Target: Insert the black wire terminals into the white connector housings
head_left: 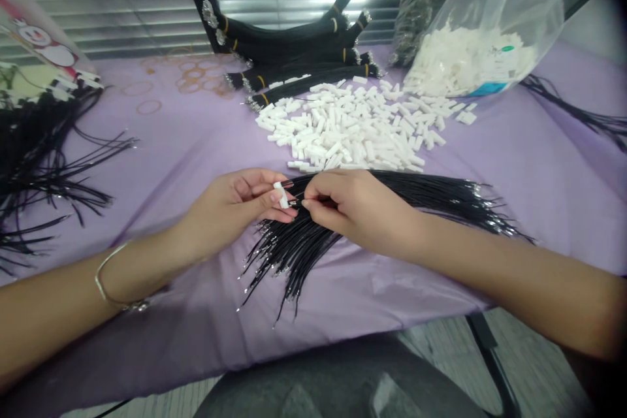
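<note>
One left hand [230,212], one right hand [360,209], one bangle [100,281], one clear plastic bag [470,55], one loose bunch of black wires [421,192], at least four banded wire bundles [304,55], one held white connector [281,194], and uncountable loose white connectors [343,127].

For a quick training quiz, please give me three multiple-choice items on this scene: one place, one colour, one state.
1. Which wrist wears the metal bangle?
A. Left
B. Right
C. Neither

2. What colour is the cloth?
A. Green
B. Purple
C. Red

3. What state is the white plastic connector in?
A. Pinched in the left hand
B. Lying on the floor
C. Sealed in a bag

1: A, it circles the left wrist.
2: B, purple spreads across the table.
3: A, the left fingers hold it near the right hand, which holds black wires.
</note>
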{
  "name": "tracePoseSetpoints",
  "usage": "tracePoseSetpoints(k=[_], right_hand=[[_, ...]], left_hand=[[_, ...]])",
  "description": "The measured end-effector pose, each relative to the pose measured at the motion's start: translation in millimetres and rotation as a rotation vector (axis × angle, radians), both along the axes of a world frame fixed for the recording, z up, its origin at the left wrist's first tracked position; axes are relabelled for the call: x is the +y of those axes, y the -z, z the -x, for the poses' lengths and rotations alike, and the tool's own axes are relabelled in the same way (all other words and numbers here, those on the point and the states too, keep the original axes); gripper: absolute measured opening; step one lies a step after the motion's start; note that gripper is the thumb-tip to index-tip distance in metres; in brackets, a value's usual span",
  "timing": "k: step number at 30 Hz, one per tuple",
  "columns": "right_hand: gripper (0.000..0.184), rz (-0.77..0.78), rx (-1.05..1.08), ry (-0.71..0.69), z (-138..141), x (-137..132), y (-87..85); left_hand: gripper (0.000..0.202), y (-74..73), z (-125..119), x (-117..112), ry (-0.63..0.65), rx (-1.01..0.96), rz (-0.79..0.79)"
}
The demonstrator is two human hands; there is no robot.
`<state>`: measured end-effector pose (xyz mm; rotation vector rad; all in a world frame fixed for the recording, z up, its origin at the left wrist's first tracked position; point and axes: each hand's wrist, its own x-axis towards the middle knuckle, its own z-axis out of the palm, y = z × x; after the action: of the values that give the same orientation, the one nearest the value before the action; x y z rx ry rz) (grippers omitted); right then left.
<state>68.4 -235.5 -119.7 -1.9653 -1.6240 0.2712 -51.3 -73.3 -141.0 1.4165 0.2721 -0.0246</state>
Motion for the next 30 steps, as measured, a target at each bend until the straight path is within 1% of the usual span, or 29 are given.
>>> tracePoseSetpoints(k=[4,12,25,30], right_hand=[[0.009,-0.023,0.016,0.018,-2.1,1.8,3.3],[0.007,-0.092,0.026,-0.001,-2.1,0.8,5.9],[0.008,-0.13,-0.022,-0.058,-3.8,1.0,6.7],[0.011,-0.101,-0.025,-0.054,-2.8,2.9,7.2]], left_hand=[[0.017,0.3,-1.6,-1.0,-0.007,0.02,-0.012],[0.016,0.5,-2.1,-1.2,-0.008,0.018,0.013],[0.017,-3.2,-3.4,-1.7,-0.003,0.052,-0.05],[0.018,-4.1,-4.1,-2.7,0.004,0.073,-0.082]])
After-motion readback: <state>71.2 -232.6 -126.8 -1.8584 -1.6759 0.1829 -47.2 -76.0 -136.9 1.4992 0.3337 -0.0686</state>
